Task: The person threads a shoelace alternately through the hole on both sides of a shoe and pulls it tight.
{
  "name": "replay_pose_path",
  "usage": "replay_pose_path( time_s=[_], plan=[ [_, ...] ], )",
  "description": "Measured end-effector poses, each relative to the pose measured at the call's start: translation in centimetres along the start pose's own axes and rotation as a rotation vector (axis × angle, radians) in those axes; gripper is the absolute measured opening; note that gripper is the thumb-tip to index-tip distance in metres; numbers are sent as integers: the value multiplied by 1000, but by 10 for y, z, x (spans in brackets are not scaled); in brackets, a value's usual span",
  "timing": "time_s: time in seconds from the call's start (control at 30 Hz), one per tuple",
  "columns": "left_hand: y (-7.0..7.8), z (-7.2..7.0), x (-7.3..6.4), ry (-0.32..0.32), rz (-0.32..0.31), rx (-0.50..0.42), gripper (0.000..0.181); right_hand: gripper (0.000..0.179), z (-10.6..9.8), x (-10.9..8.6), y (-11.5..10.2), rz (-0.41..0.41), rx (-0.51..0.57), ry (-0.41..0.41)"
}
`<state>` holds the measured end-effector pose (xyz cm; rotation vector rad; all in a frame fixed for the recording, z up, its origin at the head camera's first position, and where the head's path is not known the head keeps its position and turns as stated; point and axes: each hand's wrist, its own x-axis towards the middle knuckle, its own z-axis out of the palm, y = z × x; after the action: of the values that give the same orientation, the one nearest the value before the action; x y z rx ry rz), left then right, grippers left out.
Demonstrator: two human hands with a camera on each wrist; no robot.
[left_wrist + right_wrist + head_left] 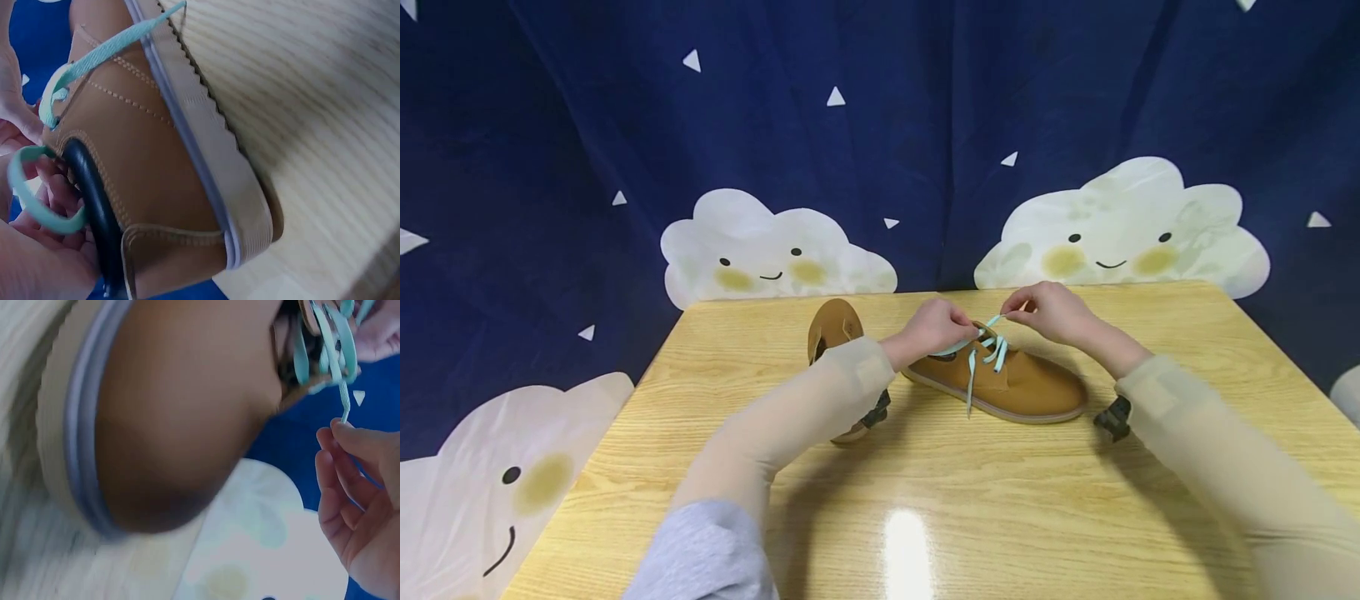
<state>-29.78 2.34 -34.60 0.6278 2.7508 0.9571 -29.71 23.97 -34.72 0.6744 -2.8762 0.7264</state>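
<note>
A brown lace-up shoe point(1037, 385) lies on the table, toe to the right, with a mint-green shoelace point(1001, 354) through its eyelets. At its collar, my left hand point(934, 327) pinches the lace; in the left wrist view a loop of shoelace point(37, 215) curves from those fingers, which the shoe partly hides. My right hand point(1051, 312), above the shoe's far side, pinches a lace end between thumb and forefinger. In the right wrist view that lace point(345, 403) runs taut from the eyelets to the fingertips. Another lace end point(970, 387) hangs down the near side.
A second brown shoe point(835, 323) stands to the left on the wooden table point(1000, 508), partly hidden behind my left forearm. Dark wrist devices point(1114, 418) hang below both wrists. Behind the table hangs a navy curtain point(880, 150) printed with clouds.
</note>
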Motion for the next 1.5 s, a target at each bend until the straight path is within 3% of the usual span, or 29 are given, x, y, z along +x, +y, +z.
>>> replay_pose_path(
  time_s=[0.27, 0.43, 0.6, 0.77, 0.93, 1.03, 1.27, 1.5],
  plan=[
    [-3, -17, -3, 84, 116, 21, 15, 14, -22, -6, 11, 61, -55, 23],
    [-6, -29, -8, 116, 122, 42, 15, 16, -36, -11, 18, 95, -102, 56],
    [-7, -39, -16, 102, 122, 27, 16, 17, -47, -18, 28, 153, -127, 91],
    [-6, -44, -21, -6, 95, 74, 26, 21, -56, -27, 39, 213, -113, 115],
    [0, -35, -29, -187, 51, 209, 38, 26, -62, -35, 49, 263, -110, 122],
    [5, -25, -33, -253, 50, 273, 44, 29, -64, -38, 53, 288, -106, 123],
    [13, -5, -32, -235, 48, 365, 50, 28, -67, -44, 62, 325, -105, 151],
    [12, -1, -28, -210, 61, 387, 42, 28, -71, -51, 69, 331, -117, 176]
  ],
)
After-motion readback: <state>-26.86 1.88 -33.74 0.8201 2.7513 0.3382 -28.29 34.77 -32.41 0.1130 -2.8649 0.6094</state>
